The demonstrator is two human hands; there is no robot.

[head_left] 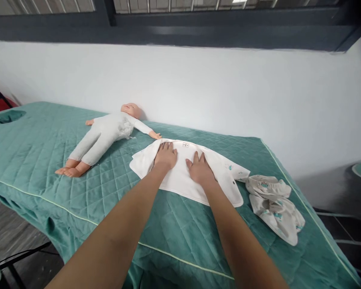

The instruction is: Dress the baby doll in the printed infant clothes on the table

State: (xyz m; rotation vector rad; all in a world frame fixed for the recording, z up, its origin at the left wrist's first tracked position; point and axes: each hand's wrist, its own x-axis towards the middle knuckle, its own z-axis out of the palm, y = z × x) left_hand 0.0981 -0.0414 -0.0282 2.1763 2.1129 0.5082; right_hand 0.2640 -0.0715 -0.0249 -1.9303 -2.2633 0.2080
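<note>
A small white baby shirt (180,172) lies spread open on the green quilted bed cover, its front panels laid out to the sides and a label showing at the neck. My left hand (166,155) lies on the shirt's left half, fingers stretched out near the folded panel. On the right half rests my right hand (200,168), fingers apart and flat on the cloth. Part of the right fingers may be under the panel's edge; I cannot tell. Just beyond the shirt's left corner, a baby doll (105,130) in a white body lies on its back, one hand close to the collar.
Folded printed baby pants (273,206) lie right of the shirt, touching its sleeve. The green bed cover (174,228) reaches the white wall (198,88) behind. A face hole (9,116) is at the bed's far left. A dark window frame (180,32) runs above.
</note>
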